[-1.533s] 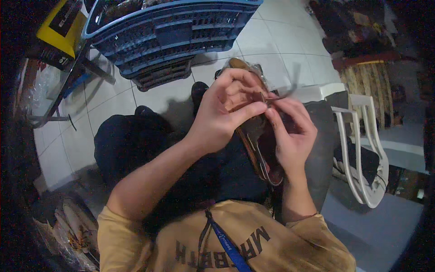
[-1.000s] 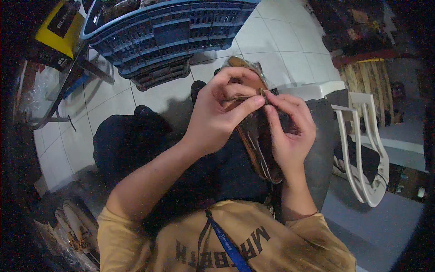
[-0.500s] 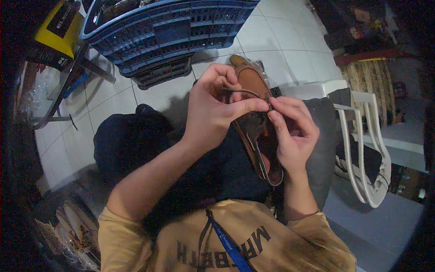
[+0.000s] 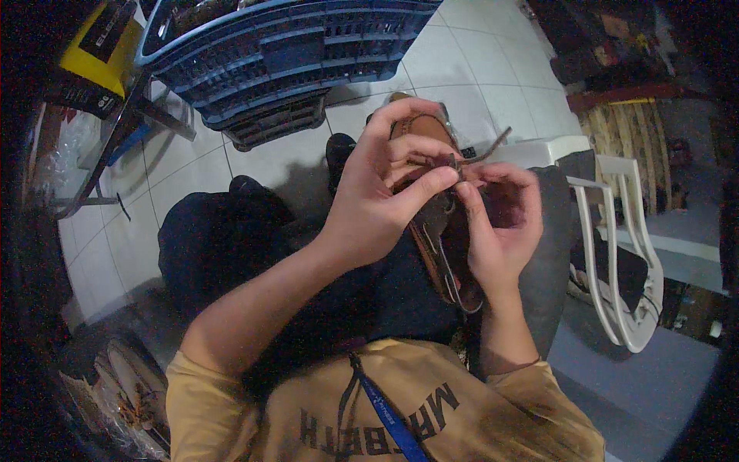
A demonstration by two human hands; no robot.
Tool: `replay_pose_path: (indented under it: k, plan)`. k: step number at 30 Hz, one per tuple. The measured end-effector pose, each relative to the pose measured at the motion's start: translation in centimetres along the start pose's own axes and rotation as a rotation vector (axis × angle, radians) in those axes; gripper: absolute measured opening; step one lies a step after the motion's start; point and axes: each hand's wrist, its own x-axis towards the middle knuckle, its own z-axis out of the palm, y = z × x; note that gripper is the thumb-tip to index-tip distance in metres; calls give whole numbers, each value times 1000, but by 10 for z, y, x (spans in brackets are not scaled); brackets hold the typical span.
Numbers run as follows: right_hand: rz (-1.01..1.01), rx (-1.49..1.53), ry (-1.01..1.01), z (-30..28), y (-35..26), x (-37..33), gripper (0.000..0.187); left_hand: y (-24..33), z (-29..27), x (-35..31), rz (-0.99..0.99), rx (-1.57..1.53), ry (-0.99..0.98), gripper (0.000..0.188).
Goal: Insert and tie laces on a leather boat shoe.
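A brown leather lace-up shoe rests over my lap, its tan stitched end pointing away from me and its opening toward me. My left hand curls over it from the left, thumb and fingers closed on the dark flap by the lace holes. From the right, my right hand pinches at the same spot, thumb against forefinger, on the brown shoelace. One end of the shoelace sticks out to the right above my right hand. Fingers hide the exact point where lace and flap meet.
A blue plastic crate stands ahead on white floor tiles, above a dark crate. To the right is a white plastic chair. A yellow and black package sits far left; more shoes lie at lower left.
The lace, earlier looped leftward by my left fingers, now has its end jutting out to the right. My left fingers have curled further over the shoe.
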Motion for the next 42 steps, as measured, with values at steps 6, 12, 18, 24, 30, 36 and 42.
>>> replay_pose_path:
  k: [6,12,18,24,30,36,42]
  plan:
    - [-11,-10,-47,-3,1,6,24,-3,0,1,37,-14,7,54]
    - [-203,-171,-64,0,-5,7,26,2,-4,1,-65,-50,44,46]
    - [-228,-232,-56,1,-7,8,22,8,6,-5,97,146,56,48]
    - [-214,-177,-38,2,-4,8,21,16,-5,-1,-75,134,19,48]
    - [-142,-91,-39,0,-1,5,24,9,-8,3,-7,-46,-18,48]
    - [-203,-46,-82,-1,-2,2,27,11,-12,4,-129,-118,-25,48]
    - [-259,-58,-67,0,-6,2,24,16,-15,1,-83,127,62,51]
